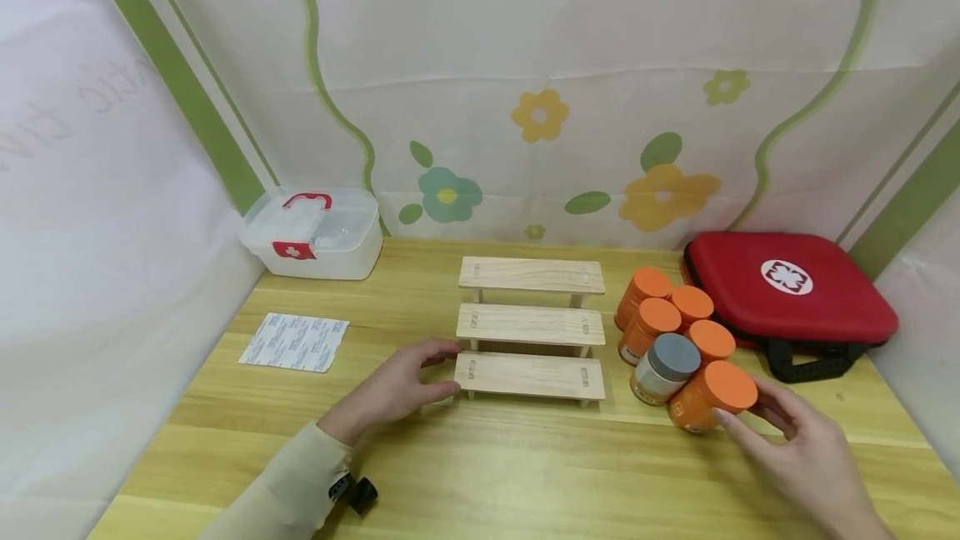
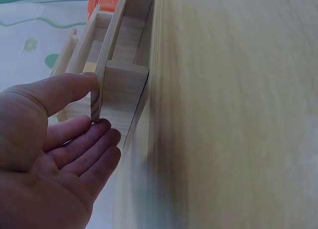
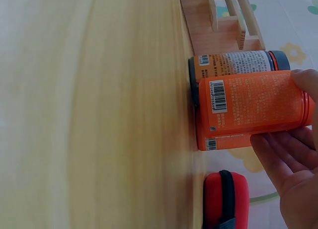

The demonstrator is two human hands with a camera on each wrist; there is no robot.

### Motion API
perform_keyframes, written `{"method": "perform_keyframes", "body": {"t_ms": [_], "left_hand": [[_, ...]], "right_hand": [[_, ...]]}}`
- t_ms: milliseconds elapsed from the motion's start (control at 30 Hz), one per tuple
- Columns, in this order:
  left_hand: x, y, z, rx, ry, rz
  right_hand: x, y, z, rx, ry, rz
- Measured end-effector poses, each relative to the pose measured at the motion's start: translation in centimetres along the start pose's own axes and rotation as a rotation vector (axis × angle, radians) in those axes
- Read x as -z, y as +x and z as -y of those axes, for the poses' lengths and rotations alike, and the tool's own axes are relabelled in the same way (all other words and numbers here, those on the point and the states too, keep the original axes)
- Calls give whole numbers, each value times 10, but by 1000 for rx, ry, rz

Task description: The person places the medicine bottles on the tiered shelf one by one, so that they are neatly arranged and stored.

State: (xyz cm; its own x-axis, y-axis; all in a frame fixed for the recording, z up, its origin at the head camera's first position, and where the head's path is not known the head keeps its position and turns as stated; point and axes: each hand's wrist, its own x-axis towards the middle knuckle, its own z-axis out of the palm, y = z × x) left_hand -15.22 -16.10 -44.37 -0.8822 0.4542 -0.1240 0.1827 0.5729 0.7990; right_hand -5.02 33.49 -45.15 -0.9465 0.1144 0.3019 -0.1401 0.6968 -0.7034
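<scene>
A three-step wooden display rack (image 1: 528,375) stands mid-table. My left hand (image 1: 401,383) is at its left end. In the left wrist view, the thumb lies on one side of a step board's end (image 2: 97,102) and the fingertips on the other, pinching it. Over on the right, my right hand (image 1: 806,448) holds the nearest orange jar (image 1: 712,397) around its lid end, thumb on one side and fingers on the other. Right behind it are a grey-lidded jar (image 1: 664,369) and several more orange-lidded jars (image 1: 651,325), grouped closely. Whether the held jar touches the table is unclear.
A red first-aid case (image 1: 787,286) with a black handle lies behind the jars at right. At back left sits a clear plastic first-aid box (image 1: 315,236). A printed white packet (image 1: 294,342) lies in front of it. Patterned cloth (image 1: 465,40) encloses the wooden table.
</scene>
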Motion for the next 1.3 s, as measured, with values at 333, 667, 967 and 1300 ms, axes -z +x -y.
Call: {"method": "perform_keyframes", "body": {"t_ms": [333,667,967,1300], "left_hand": [[-1,2,-2,9,-13,1],[0,2,-1,26,-6,-4],[0,1,0,25,-6,-1],[-2,1,1,11,-17,2]], "right_hand": [[11,2,19,124,65,-137],[28,1,43,190,147,-174],[38,8,67,237,150,-153],[35,25,88,374,240,-119]]}}
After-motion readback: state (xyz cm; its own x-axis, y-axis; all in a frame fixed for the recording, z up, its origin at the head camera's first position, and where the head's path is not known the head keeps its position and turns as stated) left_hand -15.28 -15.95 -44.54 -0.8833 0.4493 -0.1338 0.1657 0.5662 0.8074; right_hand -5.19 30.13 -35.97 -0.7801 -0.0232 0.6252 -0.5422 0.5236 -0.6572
